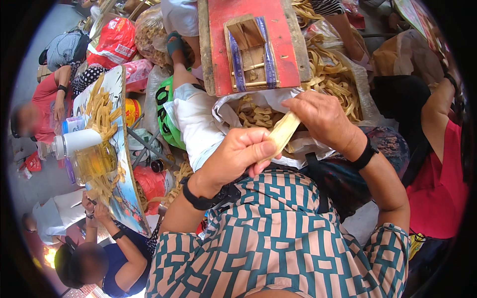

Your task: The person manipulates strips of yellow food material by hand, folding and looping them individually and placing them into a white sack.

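Observation:
A pale yellow folded strip of plant-like material [284,133] is stretched between my two hands, above my lap. My left hand [240,154] grips its lower end between thumb and fingers. The upper end is in the fingers of my right hand [322,117]. Beneath them an open white bag [227,111] holds short folded pieces [257,115] of similar strip. Beyond the bag, a wooden jig [253,56] with purple tape and thin sticks lies on a red board [220,48].
Long tan strips [335,83] fill a clear plastic bag at the right of the board. To the left, a painted tabletop [126,186] bears strips, a jar of yellow liquid [93,162] and a white bottle [80,143]. Several people sit close around.

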Demonstrator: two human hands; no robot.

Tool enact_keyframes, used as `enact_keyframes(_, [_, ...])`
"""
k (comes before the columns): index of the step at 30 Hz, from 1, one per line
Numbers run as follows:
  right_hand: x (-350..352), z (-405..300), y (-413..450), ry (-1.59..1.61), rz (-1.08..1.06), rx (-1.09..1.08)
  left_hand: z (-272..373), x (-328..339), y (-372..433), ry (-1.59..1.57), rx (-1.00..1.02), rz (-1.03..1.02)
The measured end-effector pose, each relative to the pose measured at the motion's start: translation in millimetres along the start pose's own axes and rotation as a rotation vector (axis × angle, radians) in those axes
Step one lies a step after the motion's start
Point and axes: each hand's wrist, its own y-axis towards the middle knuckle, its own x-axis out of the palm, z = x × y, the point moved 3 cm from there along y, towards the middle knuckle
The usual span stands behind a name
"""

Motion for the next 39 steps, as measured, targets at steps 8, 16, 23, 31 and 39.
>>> enact_keyframes(8, [-90,-132,10,0.270,0.160,-0.123,67,57,-110,0.061,0.796,-0.456])
enact_keyframes(16, [-107,-194,12,0.729,0.015,-0.201,100,58,-192,-0.378,0.956,-0.759])
enact_keyframes(23, [-73,-149,5,1.078,-0.232,0.332,66,59,-135,0.975,0.897,0.232])
enact_keyframes(31, [-66,-134,-11,1.233,-0.318,0.618,31,80,-94,1.501,1.026,0.363])
enact_keyframes(39, [-40,-128,-14,1.659,-0.053,0.972,28,78,-83,1.514,1.041,0.308])
